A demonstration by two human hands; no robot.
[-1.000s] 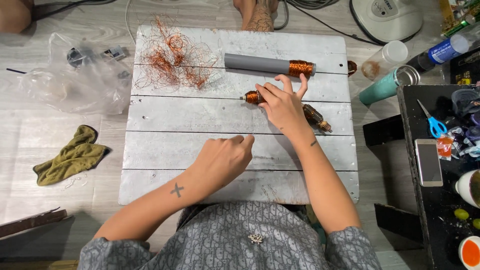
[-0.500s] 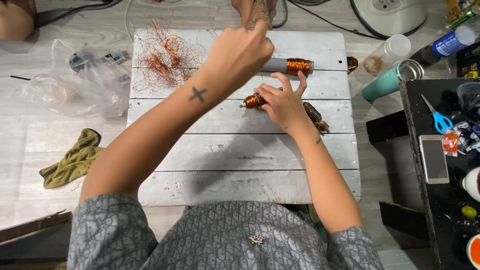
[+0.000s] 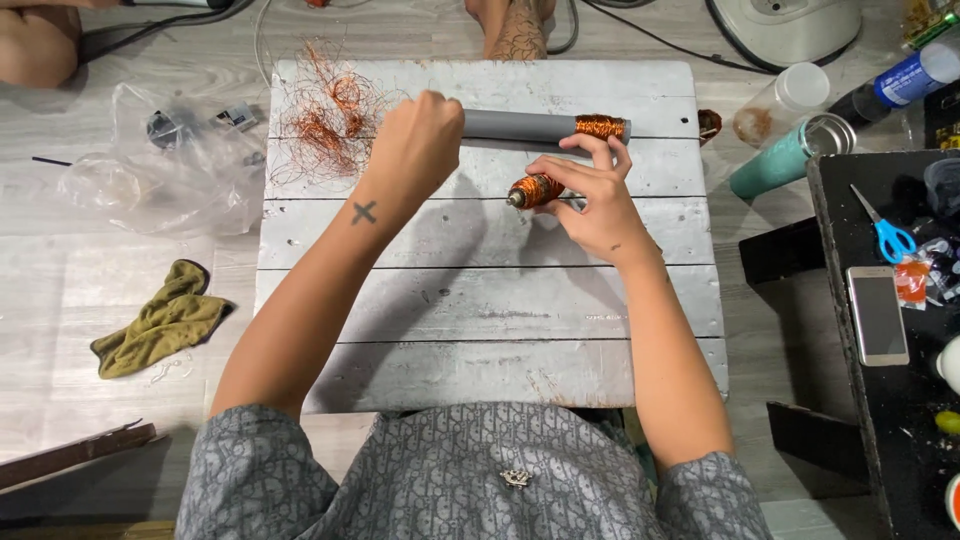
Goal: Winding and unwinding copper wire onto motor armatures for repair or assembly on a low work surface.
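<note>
So the person's sitting at a grey plank table [image 3: 480, 300], and everything worth watching is up at its far edge. A grey tube [image 3: 520, 125] lies across the far planks, long axis running left to right, with a band of copper wire wound on its right end. The left hand [image 3: 420, 140] is curled down over the tube's left end, fingers closed around it as far as I can tell. The right hand [image 3: 590, 200] sits just nearer the person than the tube, pinching a small copper-wound spool [image 3: 535, 190] that points left, roughly parallel to the tube; its fingertips reach up to touch the tube near the wound band. Left of the tube there's a loose tangle of copper wire [image 3: 325, 115] on the table's far left corner. Off the table's left side lie a clear plastic bag [image 3: 150, 170] and an olive rag [image 3: 160, 320].
</note>
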